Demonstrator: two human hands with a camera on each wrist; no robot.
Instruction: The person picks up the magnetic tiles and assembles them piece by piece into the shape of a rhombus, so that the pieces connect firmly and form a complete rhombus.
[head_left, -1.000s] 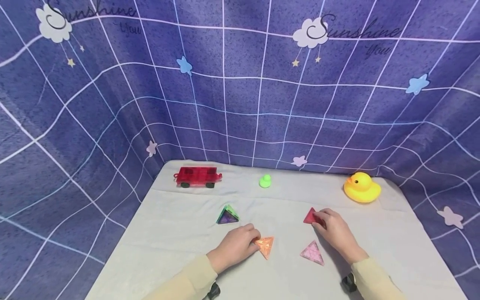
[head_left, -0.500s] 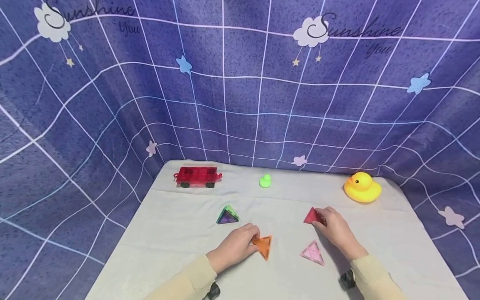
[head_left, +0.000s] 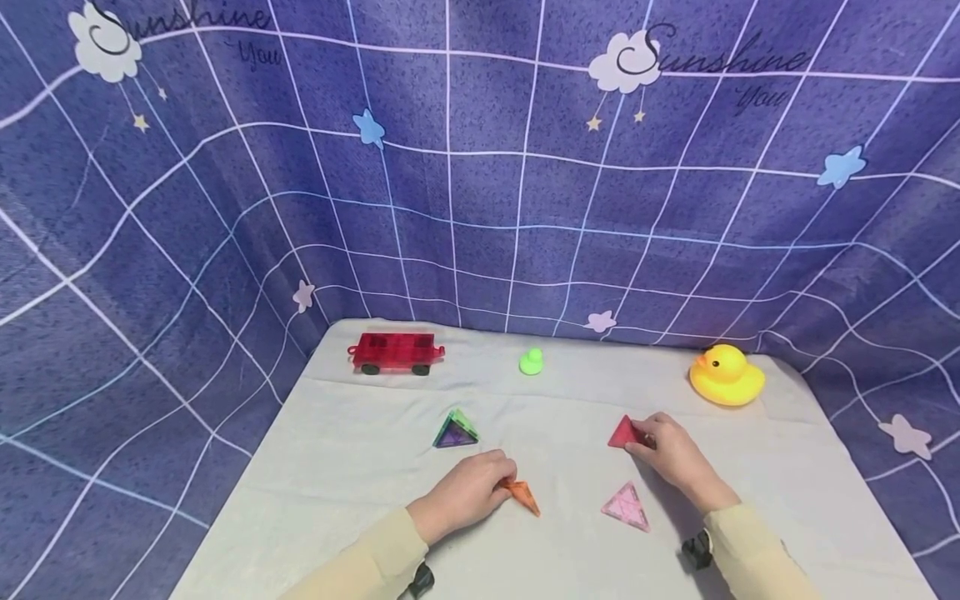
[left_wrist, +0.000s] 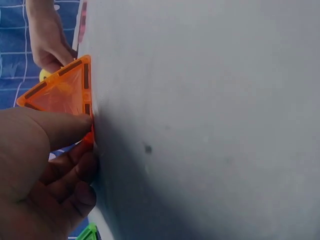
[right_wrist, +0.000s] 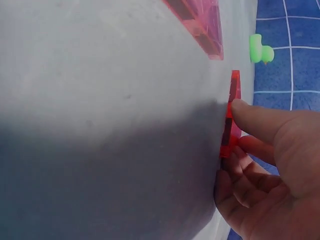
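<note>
My left hand [head_left: 468, 492] pinches an orange triangular magnetic tile [left_wrist: 65, 90] by one corner between thumb and fingers. In the left wrist view the tile stands up on edge, its lower side at the cloth. My right hand [head_left: 675, 454] pinches a red triangular magnetic tile [head_left: 623, 432], seen nearly edge-on in the right wrist view, close over the cloth. A pink triangular tile [head_left: 626, 507] lies flat between the hands, nearer the right one. Beyond the left hand stands a small pyramid [head_left: 455, 431] of green and purple triangular tiles.
A red wheeled car base [head_left: 395, 352] stands at the back left of the white cloth-covered table [head_left: 360, 467]. A small green duck [head_left: 531, 362] sits at the back middle, a larger yellow duck [head_left: 726, 377] at the back right. A blue gridded curtain [head_left: 480, 192] surrounds the far sides.
The left hand has turned the orange tile from showing its broad face to nearly edge-on in the head view. The right hand and the red tile have barely moved.
</note>
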